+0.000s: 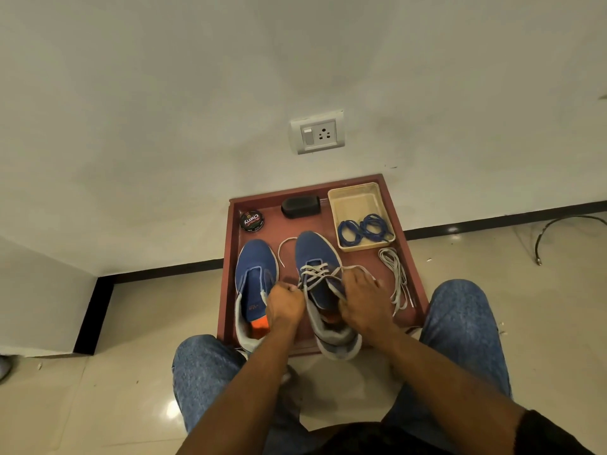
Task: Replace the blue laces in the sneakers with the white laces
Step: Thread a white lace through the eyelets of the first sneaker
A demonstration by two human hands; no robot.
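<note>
White flat lace [317, 270] crosses the upper eyelets of the right blue knit sneaker [320, 284], which lies between both hands on the reddish-brown wooden tray [414, 274]. Left hand [285, 302], fingers curled tight, pinches one lace end at the sneaker's left side; right hand [363, 302] grips the other end on its right. Two sneakers sit here; the left blue sneaker [254, 277] is unlaced. Two coiled blue laces [364, 228] rest in the cream plastic tray [353, 200] far right, and one spare white lace [395, 277] lies near it.

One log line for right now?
right sneaker: part laced white | left sneaker: unlaced | blue laces: in tub | both hands: gripping lace
</note>
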